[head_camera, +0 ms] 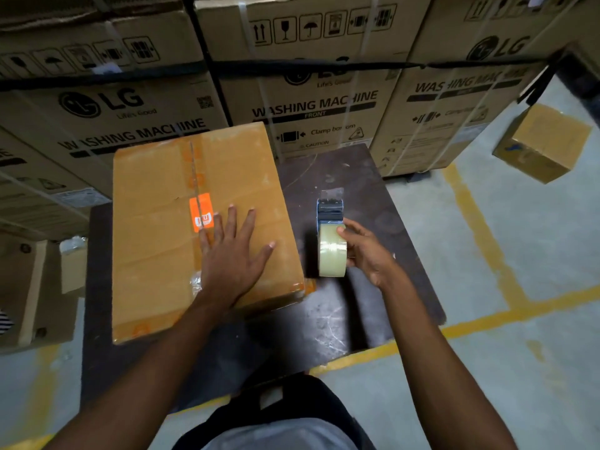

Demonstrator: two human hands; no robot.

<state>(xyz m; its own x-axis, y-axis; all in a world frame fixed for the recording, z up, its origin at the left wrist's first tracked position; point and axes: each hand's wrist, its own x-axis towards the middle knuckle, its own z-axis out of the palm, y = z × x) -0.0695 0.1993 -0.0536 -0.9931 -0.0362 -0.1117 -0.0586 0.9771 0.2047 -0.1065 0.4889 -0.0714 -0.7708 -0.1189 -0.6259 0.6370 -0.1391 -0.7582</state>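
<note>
While the cardboard box (198,228) lies flat on the dark table (341,319), the left hand (232,254) rests palm down on its top, fingers (248,219) straight and spread, gripping nothing. The hand sits on the box's near right part, just right of the taped centre seam, and its forefinger tip almost touches the orange sticker (201,212) that straddles that seam. A scrap of clear tape (195,282) clings to the seam just left of the wrist.

Just right of the box, the right hand (367,251) holds a tape dispenser (330,235) above the table, its fingers curled round the roll of clear packing tape (331,250) from the right side. The roll stands on edge, and the dispenser's dark blue head (330,211) points away from the person, toward the far edge of the table. The dispenser is apart from the box, with a narrow strip of table showing between them.

Beyond the box, large washing machine cartons (311,102) stand in a row, bound with white straps and crossed by a black strap (292,67). Far right of the box, a smaller cardboard box (542,144) is seen against the grey floor, though what carries it I cannot tell. Yellow floor lines (480,228) run past the table on the right.
</note>
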